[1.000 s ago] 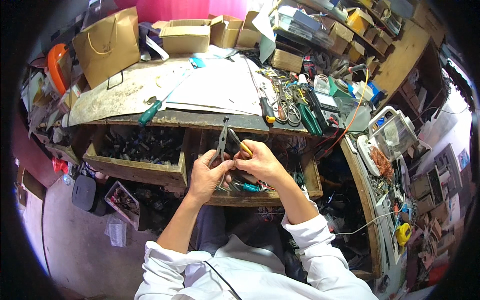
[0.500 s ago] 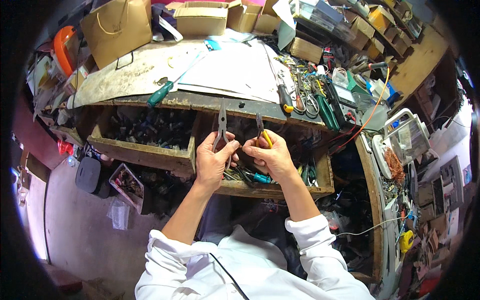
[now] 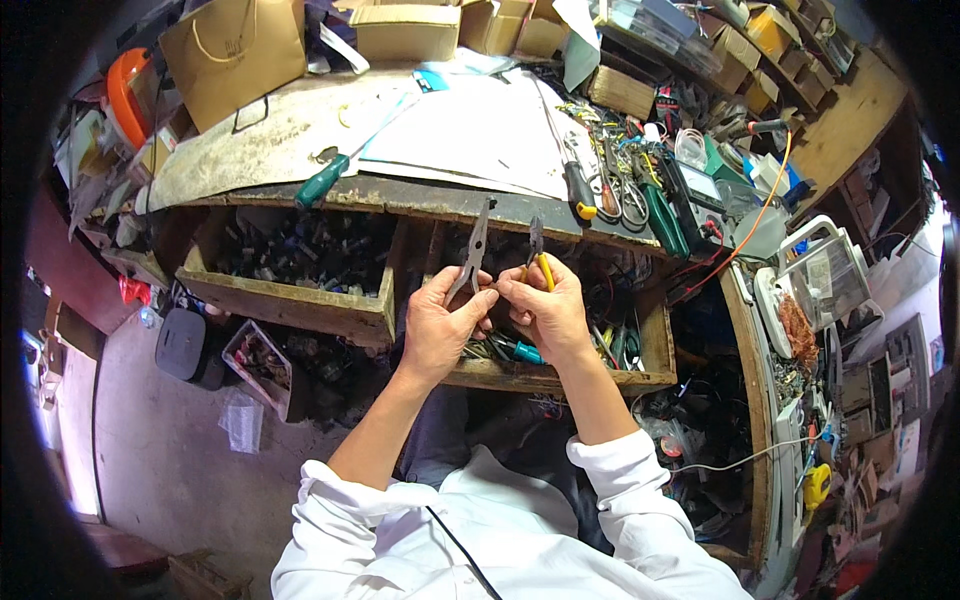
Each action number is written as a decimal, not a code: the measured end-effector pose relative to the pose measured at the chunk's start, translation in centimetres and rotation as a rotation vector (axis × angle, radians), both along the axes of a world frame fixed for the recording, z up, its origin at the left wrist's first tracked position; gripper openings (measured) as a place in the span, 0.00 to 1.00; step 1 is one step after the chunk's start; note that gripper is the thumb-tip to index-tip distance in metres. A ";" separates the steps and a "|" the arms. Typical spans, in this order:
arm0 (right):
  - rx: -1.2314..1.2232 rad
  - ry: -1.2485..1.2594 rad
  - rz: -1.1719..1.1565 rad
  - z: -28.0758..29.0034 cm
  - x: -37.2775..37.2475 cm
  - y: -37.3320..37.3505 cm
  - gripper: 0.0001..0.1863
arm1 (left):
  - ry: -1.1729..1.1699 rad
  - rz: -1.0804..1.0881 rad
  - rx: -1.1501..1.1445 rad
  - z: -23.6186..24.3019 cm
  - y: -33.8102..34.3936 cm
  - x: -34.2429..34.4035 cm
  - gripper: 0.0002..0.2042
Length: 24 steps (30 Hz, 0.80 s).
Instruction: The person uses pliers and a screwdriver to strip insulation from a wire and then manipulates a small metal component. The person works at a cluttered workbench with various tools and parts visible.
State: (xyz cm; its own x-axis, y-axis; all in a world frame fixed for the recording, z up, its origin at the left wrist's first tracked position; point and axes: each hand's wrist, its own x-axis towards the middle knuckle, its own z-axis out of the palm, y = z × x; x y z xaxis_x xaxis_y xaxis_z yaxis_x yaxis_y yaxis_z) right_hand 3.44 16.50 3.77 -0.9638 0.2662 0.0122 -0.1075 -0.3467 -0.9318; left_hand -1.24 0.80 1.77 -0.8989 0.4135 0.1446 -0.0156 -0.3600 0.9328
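Note:
Long-nose pliers (image 3: 473, 255) with bare grey metal handles stand jaws-up in my left hand (image 3: 440, 325), whose fingers close round them. Yellow-handled cutting pliers (image 3: 540, 250) point up from my right hand (image 3: 550, 318), also closed. My thumbs and fingertips nearly meet between the two tools; whether they pinch something small there is too fine to tell. Both hands are over an open wooden drawer (image 3: 610, 380) of hand tools, where a teal handle (image 3: 527, 353) shows below my right hand.
Left of my hands, another drawer (image 3: 290, 300) holds many small dark parts. On the bench lie a green-handled screwdriver (image 3: 325, 182), a black-and-yellow screwdriver (image 3: 579, 190), white paper (image 3: 470, 130) and a multimeter (image 3: 693, 187). An orange wire (image 3: 778, 180) loops at the right.
Both hands have shifted slightly right relative to the bench and come closer together. The long-nose pliers now lean more to the right. Each hand keeps its tool.

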 end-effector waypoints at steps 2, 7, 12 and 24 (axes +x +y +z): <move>-0.002 0.035 -0.046 0.0 -0.1 0.1 0.20 | -0.028 -0.032 -0.005 0.3 0.0 0.0 0.06; 0.123 0.136 -0.158 0.3 0.0 0.6 0.17 | -0.059 -0.077 0.043 -0.3 -0.3 -0.5 0.10; 0.686 0.289 -0.194 0.7 1.2 0.1 0.07 | -0.265 -0.261 0.098 0.3 -0.8 -1.5 0.13; 0.620 0.222 -0.155 -0.3 1.5 -0.1 0.05 | -0.292 -0.235 0.211 0.2 -1.0 -1.7 0.07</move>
State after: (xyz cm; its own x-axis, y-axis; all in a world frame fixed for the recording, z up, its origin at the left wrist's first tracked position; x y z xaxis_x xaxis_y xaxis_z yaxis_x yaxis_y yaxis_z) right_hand 4.96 16.37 3.46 -0.8722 0.2807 0.4006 -0.3250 0.2796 -0.9035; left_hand -2.91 -0.24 1.92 -0.7994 0.6008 0.0017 -0.3724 -0.4978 0.7833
